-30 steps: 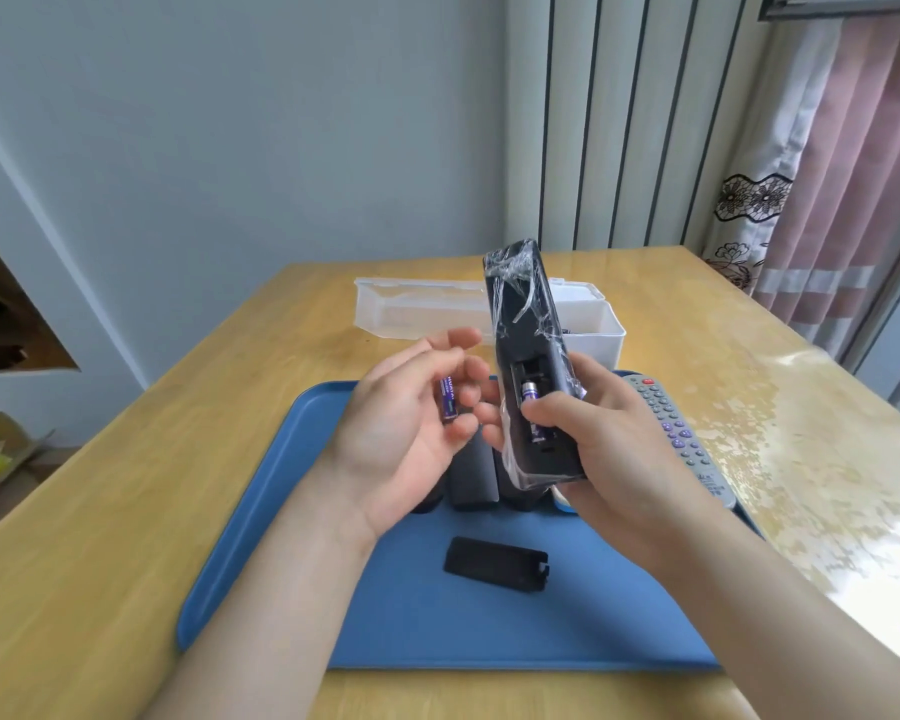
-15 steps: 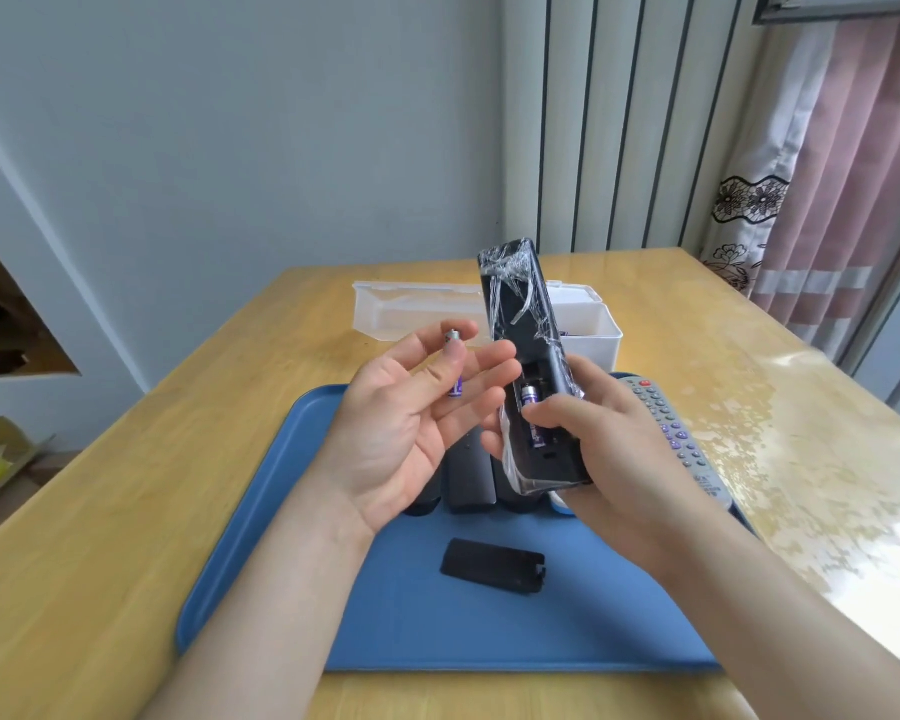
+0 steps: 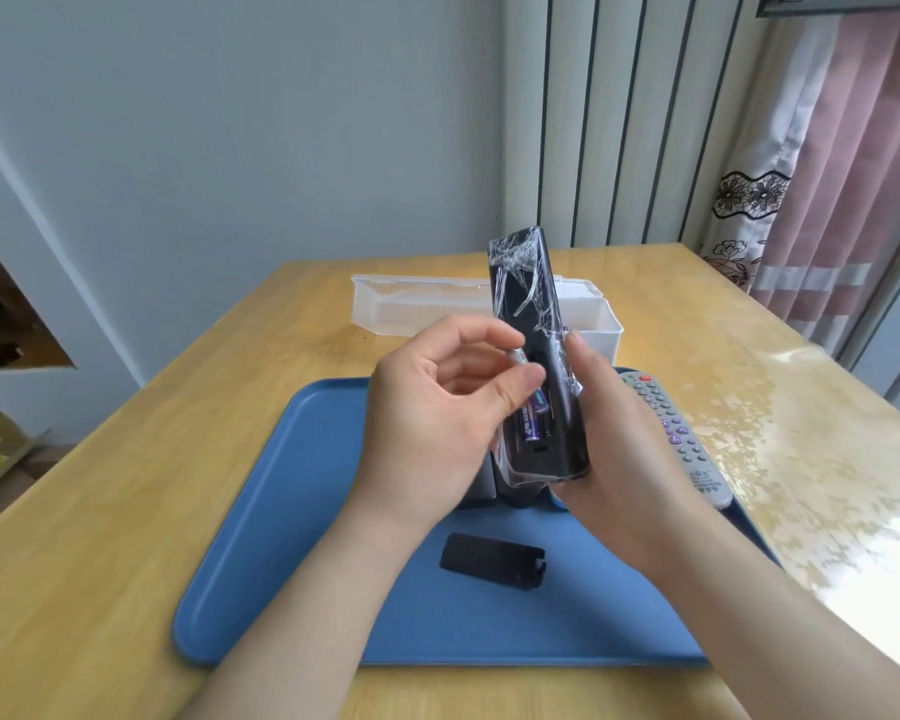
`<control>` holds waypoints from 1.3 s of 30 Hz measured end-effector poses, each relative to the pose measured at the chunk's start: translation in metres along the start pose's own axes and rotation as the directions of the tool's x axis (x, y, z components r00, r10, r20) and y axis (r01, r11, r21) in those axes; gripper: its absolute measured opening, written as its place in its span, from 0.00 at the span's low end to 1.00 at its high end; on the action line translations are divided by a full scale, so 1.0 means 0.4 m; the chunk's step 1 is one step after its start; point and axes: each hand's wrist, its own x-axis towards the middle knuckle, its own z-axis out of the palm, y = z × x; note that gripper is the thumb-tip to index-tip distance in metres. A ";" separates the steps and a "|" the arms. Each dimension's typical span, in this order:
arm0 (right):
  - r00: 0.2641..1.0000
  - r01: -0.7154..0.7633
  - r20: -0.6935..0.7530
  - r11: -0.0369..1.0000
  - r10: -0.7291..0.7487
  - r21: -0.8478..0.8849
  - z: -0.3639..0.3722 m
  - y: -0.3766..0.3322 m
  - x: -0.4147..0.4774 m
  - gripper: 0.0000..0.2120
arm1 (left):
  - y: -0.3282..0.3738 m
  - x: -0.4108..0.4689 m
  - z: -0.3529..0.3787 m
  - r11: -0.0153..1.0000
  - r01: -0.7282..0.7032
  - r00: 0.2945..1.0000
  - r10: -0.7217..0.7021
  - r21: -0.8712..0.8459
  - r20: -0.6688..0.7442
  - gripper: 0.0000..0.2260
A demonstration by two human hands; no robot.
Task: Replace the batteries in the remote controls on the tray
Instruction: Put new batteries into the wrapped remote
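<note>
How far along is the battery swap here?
Done: the cover lies off on the tray, and one purple battery sits in the open compartment of the black remote. In hand: right hand holds that remote, left hand pinches a second battery at the compartment. Left: seat it, refit the cover, then likely the grey remote.

Bright, even daylight, coming from the right by the curtain. Hard white glare on the right side of the glossy tabletop, blown out towards the near right edge. Shadows on the tray faint and soft-edged. Wide-angle bending at the borders, so the wall lines lean. Whole frame slightly soft, far left corner murky.
</note>
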 end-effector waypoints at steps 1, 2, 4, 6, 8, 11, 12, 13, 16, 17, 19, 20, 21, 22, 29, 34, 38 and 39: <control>1.000 0.002 0.000 1.000 -0.002 0.001 0.002 0.000 -0.001 0.22 | -0.006 -0.004 0.006 0.999 -0.021 1.000 0.021 0.040 0.006 0.11; 1.000 0.004 0.000 1.000 -0.004 -0.004 0.003 0.000 -0.001 0.23 | -0.012 -0.008 0.011 0.996 -0.039 0.999 0.038 0.084 0.013 0.11; 1.000 0.016 -0.006 1.000 -0.016 -0.012 0.009 0.002 -0.004 0.25 | -0.023 -0.016 0.017 0.976 -0.073 0.997 0.073 0.207 0.010 0.11; 0.999 0.036 -0.022 0.999 -0.037 -0.016 0.013 0.003 -0.005 0.25 | -0.027 -0.017 0.016 0.930 -0.136 0.989 0.145 0.343 -0.001 0.09; 0.998 0.049 -0.029 0.999 -0.049 -0.019 0.013 0.002 -0.007 0.24 | -0.032 -0.014 0.015 0.895 -0.215 0.973 0.233 0.390 0.001 0.09; 0.997 0.060 -0.043 0.997 -0.062 -0.039 0.010 -0.003 -0.007 0.22 | -0.042 -0.011 0.014 0.840 -0.311 0.945 0.325 0.445 0.046 0.13; 0.995 0.077 -0.060 0.995 -0.080 -0.059 0.008 -0.004 -0.005 0.21 | -0.044 -0.010 0.014 0.800 -0.351 0.930 0.357 0.486 0.084 0.13; 0.992 0.094 -0.073 0.993 -0.099 -0.070 0.006 -0.002 -0.002 0.21 | -0.046 -0.009 0.014 0.764 -0.383 0.917 0.381 0.519 0.118 0.14; 0.988 0.104 -0.099 0.989 -0.115 -0.106 0.005 0.003 0.004 0.21 | -0.044 -0.008 0.014 0.672 -0.437 0.890 0.419 0.598 0.179 0.13; 0.988 0.099 -0.107 0.989 -0.111 -0.111 0.005 0.003 0.005 0.21 | -0.042 -0.009 0.015 0.631 -0.454 0.879 0.434 0.628 0.199 0.12; 0.988 0.082 -0.120 0.990 -0.096 -0.114 0.002 0.001 0.006 0.21 | -0.042 -0.013 0.018 0.561 -0.481 0.859 0.454 0.674 0.235 0.12; 0.988 0.082 -0.119 0.989 -0.096 -0.122 0.001 -0.002 0.004 0.21 | -0.043 -0.014 0.020 0.546 -0.484 0.856 0.456 0.684 0.242 0.11; 0.988 0.083 -0.119 0.987 -0.100 -0.135 0.003 -0.003 0.004 0.20 | -0.043 -0.015 0.020 0.544 -0.482 0.857 0.455 0.687 0.242 0.11; 0.986 0.089 -0.124 0.985 -0.108 -0.149 0.002 -0.003 0.004 0.20 | -0.043 -0.015 0.021 0.550 -0.480 0.859 0.452 0.683 0.240 0.11; 0.977 0.127 -0.147 0.976 -0.153 -0.175 0.015 0.002 0.004 0.20 | -0.042 -0.012 0.016 0.609 -0.494 0.861 0.443 0.621 0.251 0.07; 0.956 0.237 -0.137 0.959 -0.259 -0.157 -0.004 -0.032 0.006 0.11 | -0.035 -0.028 0.037 0.572 -0.575 0.816 0.452 0.585 0.360 0.13; 0.993 0.117 -0.011 0.990 -0.118 -0.082 -0.013 -0.041 0.008 0.09 | -0.035 -0.021 0.019 0.692 -0.430 0.902 0.304 0.580 0.306 0.17; 0.996 0.093 0.021 0.990 -0.091 -0.104 -0.016 -0.043 0.009 0.10 | -0.026 -0.017 0.010 0.819 -0.301 0.948 0.201 0.489 0.248 0.15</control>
